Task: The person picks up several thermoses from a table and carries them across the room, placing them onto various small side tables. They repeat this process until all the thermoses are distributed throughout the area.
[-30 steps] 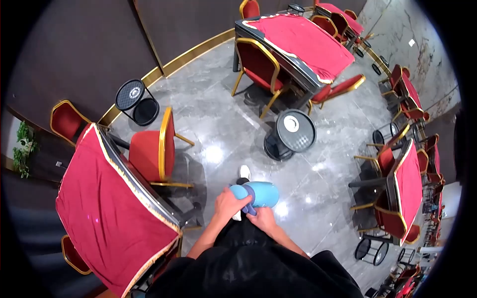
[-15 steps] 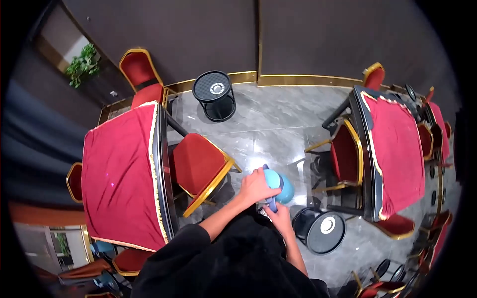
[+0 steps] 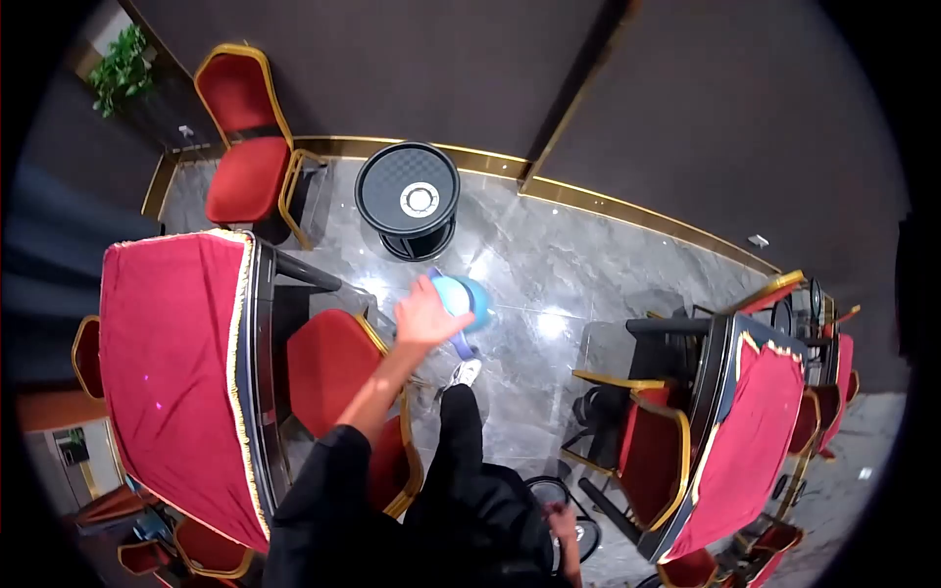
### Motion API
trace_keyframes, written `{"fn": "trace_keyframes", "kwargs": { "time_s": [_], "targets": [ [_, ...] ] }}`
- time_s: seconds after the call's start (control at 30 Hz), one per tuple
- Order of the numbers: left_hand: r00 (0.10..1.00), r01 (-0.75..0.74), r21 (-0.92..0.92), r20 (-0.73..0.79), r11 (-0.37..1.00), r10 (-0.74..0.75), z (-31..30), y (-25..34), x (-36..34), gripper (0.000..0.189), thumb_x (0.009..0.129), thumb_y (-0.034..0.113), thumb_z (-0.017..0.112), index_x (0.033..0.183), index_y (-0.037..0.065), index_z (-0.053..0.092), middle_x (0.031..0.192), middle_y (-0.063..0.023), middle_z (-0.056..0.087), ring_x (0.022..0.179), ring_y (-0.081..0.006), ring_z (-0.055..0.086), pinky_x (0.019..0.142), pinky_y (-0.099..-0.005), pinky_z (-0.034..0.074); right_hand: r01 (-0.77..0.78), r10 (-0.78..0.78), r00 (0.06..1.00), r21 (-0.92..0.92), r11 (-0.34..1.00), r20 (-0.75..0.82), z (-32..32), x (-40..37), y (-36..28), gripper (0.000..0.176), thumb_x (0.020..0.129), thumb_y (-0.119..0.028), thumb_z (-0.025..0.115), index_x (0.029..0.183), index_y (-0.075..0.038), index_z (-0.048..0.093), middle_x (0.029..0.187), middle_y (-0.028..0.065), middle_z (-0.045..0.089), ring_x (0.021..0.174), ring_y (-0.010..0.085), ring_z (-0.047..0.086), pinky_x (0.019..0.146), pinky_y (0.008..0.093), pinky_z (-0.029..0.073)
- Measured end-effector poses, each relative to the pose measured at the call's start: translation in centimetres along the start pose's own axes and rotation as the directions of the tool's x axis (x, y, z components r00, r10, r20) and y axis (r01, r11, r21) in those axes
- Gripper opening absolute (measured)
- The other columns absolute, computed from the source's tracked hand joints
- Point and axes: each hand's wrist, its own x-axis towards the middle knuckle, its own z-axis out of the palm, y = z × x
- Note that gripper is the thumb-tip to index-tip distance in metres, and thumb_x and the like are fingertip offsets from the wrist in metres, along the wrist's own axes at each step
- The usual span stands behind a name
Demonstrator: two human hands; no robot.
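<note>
My left hand [image 3: 429, 312] is stretched forward, fingers closed around the top of a blue jug-like vessel [image 3: 472, 300]. The vessel has a light blue top, a teal body and purple parts sticking out at both ends. It is held out over the grey floor, near the round black side table [image 3: 382, 196]. Low in the view, my right hand [image 3: 560, 521] hangs by my side, smeared by motion. It overlaps a second round black side table [image 3: 588, 539], mostly hidden by my body.
Red-draped tables stand at left [image 3: 176, 363] and right [image 3: 750, 431]. Red gold-framed chairs are beside them, one chair [image 3: 328, 363] close to my left arm. Another chair [image 3: 250, 176] stands at the wall. My white shoe [image 3: 466, 372] is on the marbled floor [image 3: 520, 402].
My right hand has let go of the vessel and dropped back to my side. My left hand keeps it. My view has moved forward, nearer the far side table.
</note>
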Motion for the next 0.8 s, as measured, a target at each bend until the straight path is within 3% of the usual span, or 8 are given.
{"fn": "trace_keyframes", "kwargs": {
  "time_s": [0.1,0.23,0.33,0.4,0.5,0.67,0.73,0.8],
  "targets": [
    [0.993,0.054,0.016,-0.109,0.998,-0.052,-0.1,-3.1,10.1,0.088,0.051,0.05,0.076,0.111,-0.004,0.042,0.104,-0.0227,0.055,0.089,-0.0409,0.06,0.077,-0.0482,0.049,-0.117,0.13,0.976,-0.08,0.99,0.178,-0.6,0.8,-3.3,0.032,0.081,-0.032,0.063,0.102,-0.008,0.068,0.086,0.0087,0.069,0.081,0.0171,0.065,0.073,0.0307,0.05],
    [0.972,0.177,0.077,-0.168,0.981,-0.162,0.1,-7.1,22.6,0.086,0.051,0.046,0.078,0.111,-0.001,0.041,0.108,-0.0218,0.054,0.091,-0.0404,0.06,0.078,-0.0477,0.049,-0.154,0.227,0.943,-0.286,0.946,0.245,-1.3,5.9,-8.7,0.031,0.082,-0.031,0.062,0.096,-0.004,0.067,0.084,0.0081,0.069,0.077,0.0164,0.066,0.072,0.0314,0.051],
    [0.944,0.3,0.154,-0.189,0.941,-0.27,-1.0,-7.7,29.7,0.082,0.052,0.045,0.078,0.111,0.001,0.04,0.111,-0.0182,0.051,0.097,-0.0368,0.059,0.081,-0.0442,0.05,-0.175,0.173,0.95,-0.015,0.984,0.26,-1.4,9.8,-9.9,0.024,0.085,-0.022,0.058,0.093,0.0,0.064,0.079,0.0083,0.068,0.071,0.0141,0.065,0.064,0.0272,0.052],
    [0.942,0.293,0.178,-0.224,0.939,-0.251,-0.8,-8.8,33.8,0.081,0.053,0.043,0.079,0.11,0.001,0.04,0.112,-0.018,0.051,0.099,-0.0358,0.058,0.082,-0.0435,0.05,-0.219,0.169,0.95,0.171,0.961,0.263,-1.3,11.7,-11.2,0.02,0.087,-0.016,0.056,0.095,0.001,0.062,0.078,0.0085,0.067,0.069,0.0141,0.065,0.06,0.0256,0.053],
    [0.953,0.256,0.222,-0.219,0.941,-0.208,-0.1,-10.5,38.5,0.081,0.054,0.042,0.08,0.111,0.0,0.041,0.113,-0.0182,0.05,0.102,-0.0355,0.057,0.083,-0.0423,0.05,-0.262,0.233,0.936,0.077,0.962,0.264,-0.5,14.2,-9.4,0.022,0.088,-0.018,0.056,0.098,0.001,0.062,0.079,0.0088,0.068,0.069,0.0147,0.065,0.061,0.0261,0.053],
    [0.962,0.219,0.258,-0.218,0.941,-0.164,1.2,-14.4,44.5,0.088,0.053,0.043,0.081,0.116,-0.003,0.04,0.117,-0.0198,0.049,0.106,-0.035,0.054,0.089,-0.0401,0.047,-0.165,0.182,0.9,-0.076,0.983,0.396,1.9,17.5,-10.3,0.024,0.089,-0.021,0.056,0.098,0.001,0.062,0.08,0.0088,0.068,0.071,0.0153,0.066,0.062,0.0271,0.052],
    [0.965,0.203,0.228,-0.212,0.952,-0.155,1.9,-16.7,46.1,0.098,0.054,0.037,0.082,0.131,0.002,0.032,0.122,-0.0201,0.046,0.11,-0.0392,0.05,0.092,-0.0429,0.046,-0.19,0.186,0.897,-0.029,0.981,0.402,2.4,18.1,-16.1,0.025,0.09,-0.021,0.055,0.096,0.001,0.063,0.081,0.009,0.068,0.072,0.0149,0.066,0.063,0.0273,0.052],
    [0.955,0.233,0.178,-0.227,0.956,-0.191,2.4,-17.0,46.2,0.108,0.055,0.027,0.084,0.141,0.012,0.021,0.129,-0.0191,0.041,0.113,-0.0423,0.048,0.092,-0.0464,0.045,-0.18,0.155,0.905,0.028,0.983,0.397,3.5,19.1,-16.6,0.025,0.089,-0.024,0.056,0.097,-0.001,0.064,0.078,0.0071,0.068,0.068,0.0133,0.063,0.061,0.027,0.05]
  ]
}}
